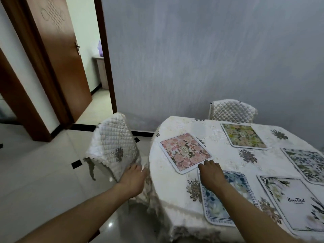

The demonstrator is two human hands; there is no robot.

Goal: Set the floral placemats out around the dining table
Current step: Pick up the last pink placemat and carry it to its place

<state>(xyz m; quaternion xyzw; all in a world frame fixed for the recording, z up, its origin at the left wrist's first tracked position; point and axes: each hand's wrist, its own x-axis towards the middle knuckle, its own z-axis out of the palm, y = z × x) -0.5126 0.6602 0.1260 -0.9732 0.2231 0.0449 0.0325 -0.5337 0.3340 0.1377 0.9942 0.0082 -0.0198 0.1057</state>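
Several floral placemats lie flat on the round dining table (177,204), which wears a cream embroidered cloth. A pink one (185,152) sits at the left edge, a yellow-green one (243,135) at the back, a blue-leaf one (306,163) at the right, a white one printed "Beautiful" (291,202) in front, and a blue one (235,185) nearest me. My right hand (212,174) rests palm down on the blue mat, fingertips touching the pink mat's near corner. My left hand (133,178) reaches to the seat of the left chair, holding nothing.
A chair with a quilted white cover (112,146) stands left of the table, another chair (233,110) behind it against the grey wall. A brown door (59,55) stands ajar at the left, above a glossy tiled floor (43,181).
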